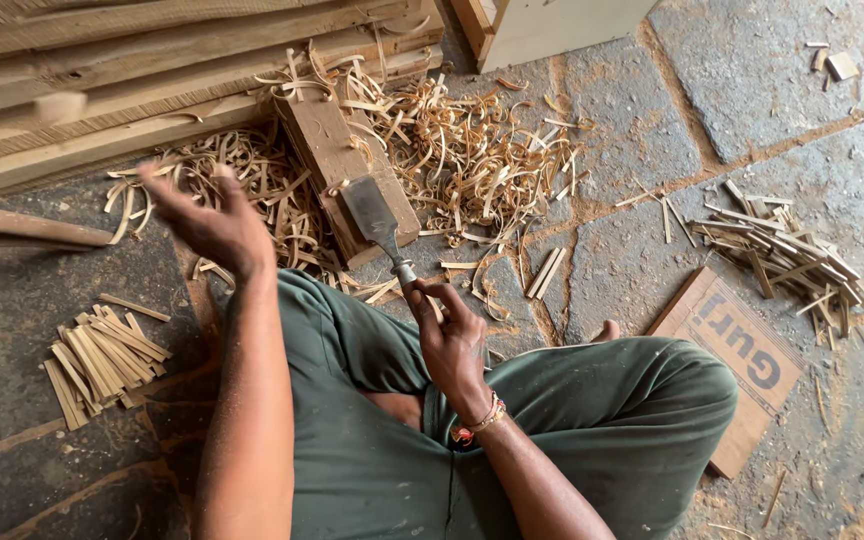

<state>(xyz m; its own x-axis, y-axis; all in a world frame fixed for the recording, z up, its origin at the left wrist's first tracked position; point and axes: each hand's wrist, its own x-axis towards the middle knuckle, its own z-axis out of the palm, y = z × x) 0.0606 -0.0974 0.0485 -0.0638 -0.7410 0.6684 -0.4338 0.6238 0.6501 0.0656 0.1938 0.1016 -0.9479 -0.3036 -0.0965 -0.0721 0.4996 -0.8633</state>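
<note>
A broad flat chisel [376, 222] is gripped by its handle in the right hand [449, 340], fingers closed around it, with the dull metal blade laid on a reddish-brown wooden block [337, 160] just ahead of that hand. The left hand [210, 222] is raised and blurred, fingers spread open and holding nothing, with the block off to its right. Much splitting appears to be done already: beyond and around the block a thick tangle of pale curled shavings [472, 160] is spread over the stone floor [652, 130], a neat bundle of short flat strips [102, 360] is stacked below the left hand, and a looser heap of similar sticks [782, 250] is piled well to the right of the right hand, above a piece of brown cardboard [742, 360]. How much stock remains cannot be told; no piece is seen under the blade. Rough, long planks [152, 70] are stacked beyond the left hand. The strips look thin, straight and fibrous, the shavings ribbon-like and springy.
</note>
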